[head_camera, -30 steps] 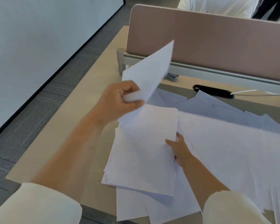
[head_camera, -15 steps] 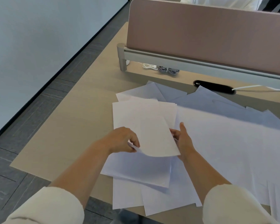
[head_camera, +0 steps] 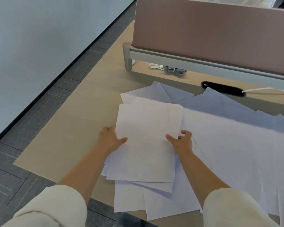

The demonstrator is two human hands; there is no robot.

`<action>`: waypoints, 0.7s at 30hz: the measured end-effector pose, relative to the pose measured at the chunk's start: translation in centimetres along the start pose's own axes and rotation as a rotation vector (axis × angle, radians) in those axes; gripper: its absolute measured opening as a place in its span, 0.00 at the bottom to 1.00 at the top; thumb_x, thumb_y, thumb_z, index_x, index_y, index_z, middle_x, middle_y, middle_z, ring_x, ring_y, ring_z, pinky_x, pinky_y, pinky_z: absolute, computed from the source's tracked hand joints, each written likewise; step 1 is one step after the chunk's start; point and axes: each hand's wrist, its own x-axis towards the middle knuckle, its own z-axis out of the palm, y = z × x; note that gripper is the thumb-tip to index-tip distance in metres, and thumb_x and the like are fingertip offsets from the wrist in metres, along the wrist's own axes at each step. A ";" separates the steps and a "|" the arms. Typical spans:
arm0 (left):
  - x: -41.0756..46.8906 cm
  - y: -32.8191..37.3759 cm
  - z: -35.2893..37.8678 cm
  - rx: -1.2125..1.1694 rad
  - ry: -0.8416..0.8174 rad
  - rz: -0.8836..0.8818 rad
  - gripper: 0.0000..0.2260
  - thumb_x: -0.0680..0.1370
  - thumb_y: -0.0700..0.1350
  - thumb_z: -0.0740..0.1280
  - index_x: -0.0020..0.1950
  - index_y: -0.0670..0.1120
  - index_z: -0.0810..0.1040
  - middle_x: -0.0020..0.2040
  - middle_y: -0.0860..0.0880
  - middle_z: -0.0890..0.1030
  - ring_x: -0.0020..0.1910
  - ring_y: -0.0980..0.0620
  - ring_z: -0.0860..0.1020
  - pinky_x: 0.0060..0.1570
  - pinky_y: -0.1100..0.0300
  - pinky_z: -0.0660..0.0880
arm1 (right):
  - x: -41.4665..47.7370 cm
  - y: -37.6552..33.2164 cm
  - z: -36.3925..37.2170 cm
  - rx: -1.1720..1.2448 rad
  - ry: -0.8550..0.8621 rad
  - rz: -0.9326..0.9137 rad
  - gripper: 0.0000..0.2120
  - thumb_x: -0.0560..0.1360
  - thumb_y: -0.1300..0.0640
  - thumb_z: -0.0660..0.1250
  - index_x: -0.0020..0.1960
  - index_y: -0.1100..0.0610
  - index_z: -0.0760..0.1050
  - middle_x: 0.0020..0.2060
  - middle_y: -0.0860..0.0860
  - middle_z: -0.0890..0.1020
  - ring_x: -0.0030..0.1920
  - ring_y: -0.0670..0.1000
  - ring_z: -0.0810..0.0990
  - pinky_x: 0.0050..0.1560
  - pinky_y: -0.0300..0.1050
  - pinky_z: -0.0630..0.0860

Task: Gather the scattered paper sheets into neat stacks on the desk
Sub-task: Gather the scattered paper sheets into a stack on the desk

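A loose stack of white paper sheets (head_camera: pixel 146 138) lies on the light wooden desk (head_camera: pixel 75 128), its edges not lined up. My left hand (head_camera: pixel 111 139) grips the stack's left edge, thumb on top and fingers under the paper. My right hand (head_camera: pixel 181 140) grips the right edge the same way. More white sheets (head_camera: pixel 228 145) are spread over the desk to the right, overlapping one another. Several sheets (head_camera: pixel 134 199) stick out below the stack toward the desk's near edge.
A pinkish divider panel (head_camera: pixel 211 30) on a grey rail stands along the desk's back. Coiled white and grey cables (head_camera: pixel 169 68) lie under it. A black cable slot (head_camera: pixel 223 88) sits behind the papers. Bare desk extends to the left; grey floor and a wall lie beyond.
My left hand brought the raised sheet down onto the stack and moved to the stack's left edge. My right hand shifted to grip the right edge.
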 end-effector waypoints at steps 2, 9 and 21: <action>0.1 0.2 0.9 -0.076 -0.027 0.021 0.34 0.72 0.53 0.70 0.72 0.41 0.60 0.69 0.40 0.65 0.69 0.40 0.63 0.67 0.52 0.60 | 0.2 -0.1 0.1 -0.017 -0.006 0.005 0.37 0.71 0.53 0.72 0.73 0.59 0.57 0.62 0.56 0.75 0.59 0.57 0.75 0.53 0.44 0.69; 0.8 0.1 1.8 -0.073 -0.064 0.151 0.41 0.74 0.49 0.70 0.78 0.44 0.48 0.76 0.47 0.57 0.73 0.42 0.55 0.70 0.55 0.55 | 0.8 -0.2 0.2 -0.098 -0.014 -0.048 0.31 0.73 0.51 0.70 0.71 0.57 0.63 0.63 0.55 0.76 0.60 0.56 0.76 0.54 0.45 0.72; 4.2 1.1 0.8 -0.258 -0.026 -0.035 0.17 0.74 0.50 0.68 0.58 0.40 0.76 0.61 0.41 0.73 0.52 0.43 0.76 0.53 0.57 0.71 | 1.1 -1.4 1.7 -0.037 -0.059 -0.043 0.11 0.78 0.57 0.63 0.59 0.58 0.70 0.53 0.55 0.78 0.49 0.53 0.75 0.50 0.45 0.71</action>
